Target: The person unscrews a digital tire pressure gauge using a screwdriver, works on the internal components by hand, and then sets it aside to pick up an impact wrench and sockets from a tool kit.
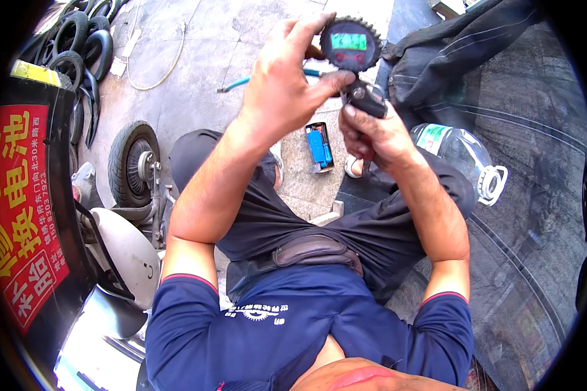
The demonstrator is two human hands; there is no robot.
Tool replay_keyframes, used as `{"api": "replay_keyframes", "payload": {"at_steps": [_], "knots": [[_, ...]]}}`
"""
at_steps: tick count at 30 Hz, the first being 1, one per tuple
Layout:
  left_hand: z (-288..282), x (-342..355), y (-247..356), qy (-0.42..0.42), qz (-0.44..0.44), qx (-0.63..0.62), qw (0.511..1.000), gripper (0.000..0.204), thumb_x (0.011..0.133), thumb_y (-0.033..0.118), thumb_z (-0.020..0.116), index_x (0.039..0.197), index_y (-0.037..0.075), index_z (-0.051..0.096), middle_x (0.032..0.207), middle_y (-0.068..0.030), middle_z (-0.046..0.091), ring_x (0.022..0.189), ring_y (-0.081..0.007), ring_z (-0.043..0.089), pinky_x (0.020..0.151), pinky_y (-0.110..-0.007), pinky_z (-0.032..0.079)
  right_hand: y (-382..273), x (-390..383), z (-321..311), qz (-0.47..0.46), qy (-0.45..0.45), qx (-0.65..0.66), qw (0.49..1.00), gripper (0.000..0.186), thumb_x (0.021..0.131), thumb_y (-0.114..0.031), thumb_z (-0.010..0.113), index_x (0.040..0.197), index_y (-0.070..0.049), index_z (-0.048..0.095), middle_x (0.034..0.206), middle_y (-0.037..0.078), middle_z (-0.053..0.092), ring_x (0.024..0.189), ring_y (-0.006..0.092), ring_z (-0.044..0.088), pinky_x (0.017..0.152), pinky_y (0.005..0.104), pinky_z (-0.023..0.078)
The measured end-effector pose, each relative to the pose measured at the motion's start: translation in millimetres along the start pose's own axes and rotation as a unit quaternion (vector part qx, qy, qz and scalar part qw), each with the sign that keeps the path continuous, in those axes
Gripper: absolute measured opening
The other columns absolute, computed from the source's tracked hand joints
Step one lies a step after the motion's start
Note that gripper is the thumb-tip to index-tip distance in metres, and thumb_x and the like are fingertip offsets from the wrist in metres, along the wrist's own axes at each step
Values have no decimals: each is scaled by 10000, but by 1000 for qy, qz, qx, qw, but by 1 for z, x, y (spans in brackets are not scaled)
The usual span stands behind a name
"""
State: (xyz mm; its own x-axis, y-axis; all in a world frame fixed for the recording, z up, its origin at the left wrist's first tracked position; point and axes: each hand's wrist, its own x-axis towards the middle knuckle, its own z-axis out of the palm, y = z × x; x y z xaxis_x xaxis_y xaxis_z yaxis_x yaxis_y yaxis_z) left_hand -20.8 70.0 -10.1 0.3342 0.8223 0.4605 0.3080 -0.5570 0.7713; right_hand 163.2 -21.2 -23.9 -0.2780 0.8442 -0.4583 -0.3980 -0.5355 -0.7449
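Observation:
A digital tire pressure gauge (pixel 352 58) with a round ribbed black rim and a lit green display is raised in front of me. My left hand (pixel 277 81) pinches it from the left, fingers at the upper rim and thumb at the lower edge. My right hand (pixel 379 133) is closed around the dark handle (pixel 366 101) below the dial. A teal hose (pixel 238 83) shows on both sides of my left hand, which hides its middle; where it joins cannot be seen. Beneath, between my feet, lies a small open box with blue contents (pixel 319 146).
To my left are a wheel with a black tire (pixel 134 163), a red sign (pixel 19 215) and a pile of tires (pixel 78 39). A clear plastic jug (pixel 463 153) lies by my right knee. Dark fabric (pixel 463 52) covers the right side. A pale hose (pixel 156 88) curls on the ground.

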Motion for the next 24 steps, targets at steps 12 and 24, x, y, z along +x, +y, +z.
{"api": "replay_keyframes", "payload": {"at_steps": [12, 24], "knots": [[19, -6, -12, -44, -268, -473, 838, 628, 934, 292, 758, 1396, -33, 484, 1251, -166, 641, 1126, -242, 648, 953, -387, 538, -24, 47, -1, -243, -27, -255, 936, 521, 934, -241, 769, 1358, -35, 548, 977, 64, 662, 674, 80, 584, 577, 239, 462], [-13, -17, -73, 79, -435, -329, 835, 523, 857, 214, 802, 1289, -3, 602, 1102, -102, 661, 929, -173, 668, 844, -322, 538, 315, 150, -179, 321, 173, -605, 708, 468, 932, -334, 626, 1321, -79, 576, 1247, 232, 681, 1206, 382, 648, 1011, 504, 514]]}}
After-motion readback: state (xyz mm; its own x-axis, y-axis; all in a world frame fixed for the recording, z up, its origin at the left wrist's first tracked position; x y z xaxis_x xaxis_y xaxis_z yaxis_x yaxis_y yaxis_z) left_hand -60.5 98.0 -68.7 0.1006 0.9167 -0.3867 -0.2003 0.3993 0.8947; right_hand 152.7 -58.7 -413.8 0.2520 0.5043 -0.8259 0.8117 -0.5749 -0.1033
